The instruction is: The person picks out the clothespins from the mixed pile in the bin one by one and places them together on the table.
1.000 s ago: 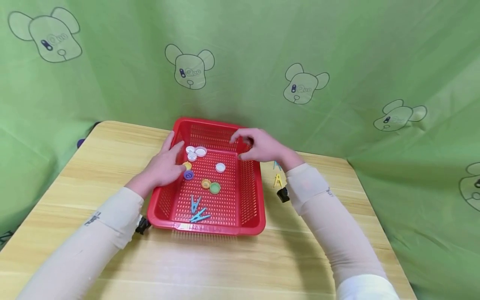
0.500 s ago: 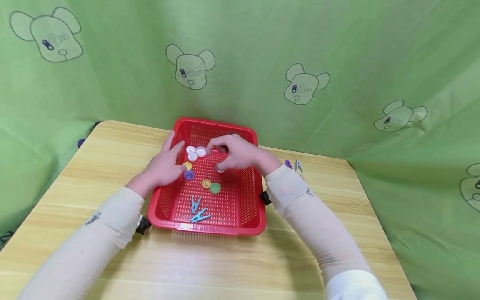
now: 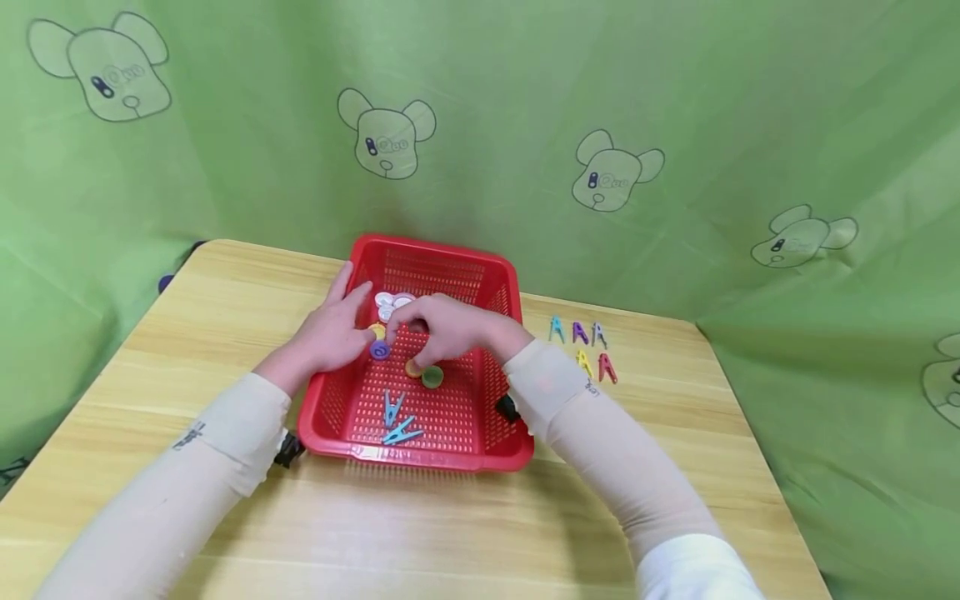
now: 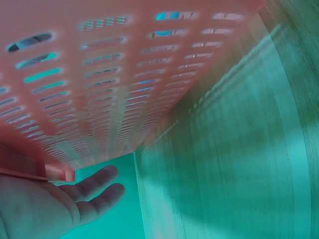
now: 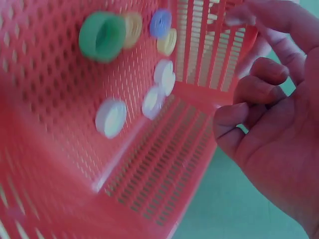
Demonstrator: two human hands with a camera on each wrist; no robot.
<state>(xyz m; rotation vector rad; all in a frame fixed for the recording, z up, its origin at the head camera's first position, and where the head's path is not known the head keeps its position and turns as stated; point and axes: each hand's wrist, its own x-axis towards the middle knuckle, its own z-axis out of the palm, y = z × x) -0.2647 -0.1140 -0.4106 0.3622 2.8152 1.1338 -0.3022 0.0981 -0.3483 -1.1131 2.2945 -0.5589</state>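
Note:
A red plastic basket [image 3: 416, 462] stands on the table. Across its left wall lies my left hand [image 3: 324, 340], touching the rim with extended fingers, the thumb close to a yellow cap [image 3: 378, 331] and a purple cap [image 3: 380, 350]. My right hand [image 3: 450, 327] reaches inside with thumb and index finger parted, holding nothing visible. Under its thumb is an orange bottle cap [image 3: 412, 368], beside a green bottle cap [image 3: 432, 377]. White caps [image 3: 386, 301] cluster at the far left. One more white cap [image 5: 110, 118] shows on the floor in the right wrist view.
Two blue clothespins [image 3: 402, 431] lie on the basket floor near its front wall. To the right, several colored clothespins [image 3: 580, 333] lie in rows on the wooden table [image 3: 420, 542]. A green curtain [image 3: 480, 125] hangs behind.
My right hand has moved from the basket's right wall leftward and nearer to me, over the caps. The clothespins on the right have come into sight. My left hand has stayed put.

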